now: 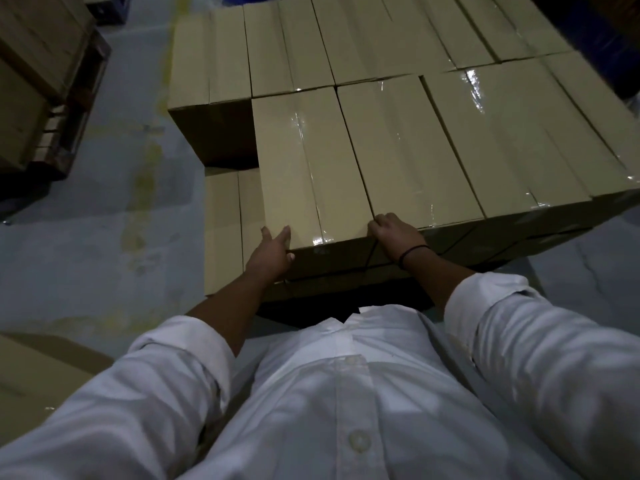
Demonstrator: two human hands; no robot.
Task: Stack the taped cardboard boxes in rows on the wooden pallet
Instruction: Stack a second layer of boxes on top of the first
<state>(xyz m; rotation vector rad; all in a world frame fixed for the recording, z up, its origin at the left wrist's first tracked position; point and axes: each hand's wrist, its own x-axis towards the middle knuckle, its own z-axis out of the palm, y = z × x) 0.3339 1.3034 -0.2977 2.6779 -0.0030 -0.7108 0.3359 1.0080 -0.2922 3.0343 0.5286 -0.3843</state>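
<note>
Your white shirt (pixel 346 393) fills the bottom of the view, and both arms reach to the nearest box (pixel 311 161) on the stack's top layer. Your left hand (pixel 272 252) lies open at its near left corner, fingers straight on top and thumb on the front face, while your right hand (pixel 393 233) grips the near right corner with curled fingers. That box ends the near row, tight against its right neighbour (pixel 415 150).
</note>
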